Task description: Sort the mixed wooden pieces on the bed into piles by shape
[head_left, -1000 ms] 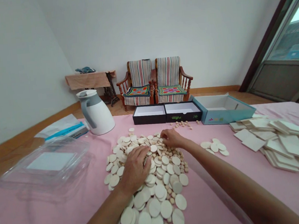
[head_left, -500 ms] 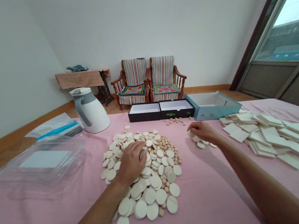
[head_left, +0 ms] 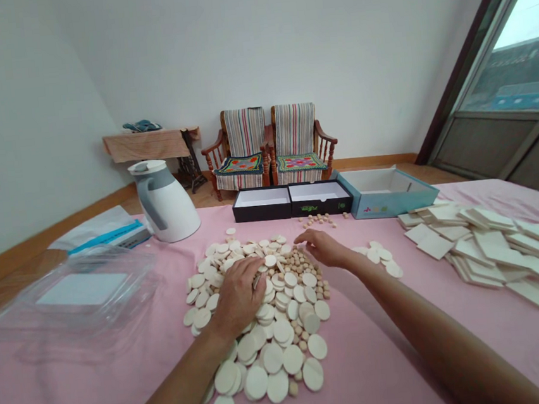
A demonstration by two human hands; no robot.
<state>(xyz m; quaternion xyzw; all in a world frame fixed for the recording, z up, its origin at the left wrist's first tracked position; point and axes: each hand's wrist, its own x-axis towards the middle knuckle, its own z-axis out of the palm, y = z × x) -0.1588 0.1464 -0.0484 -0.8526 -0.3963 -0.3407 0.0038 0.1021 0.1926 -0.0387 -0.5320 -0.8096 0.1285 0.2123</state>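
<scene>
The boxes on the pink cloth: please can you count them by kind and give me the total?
Black boxes with white insides: 2
Blue box: 1
Clear plastic box: 1
Total: 4

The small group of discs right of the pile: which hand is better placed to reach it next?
Probably the right hand: it sits at the pile's far right edge, close to the small group of discs. The left hand rests on the pile, farther away.
</scene>
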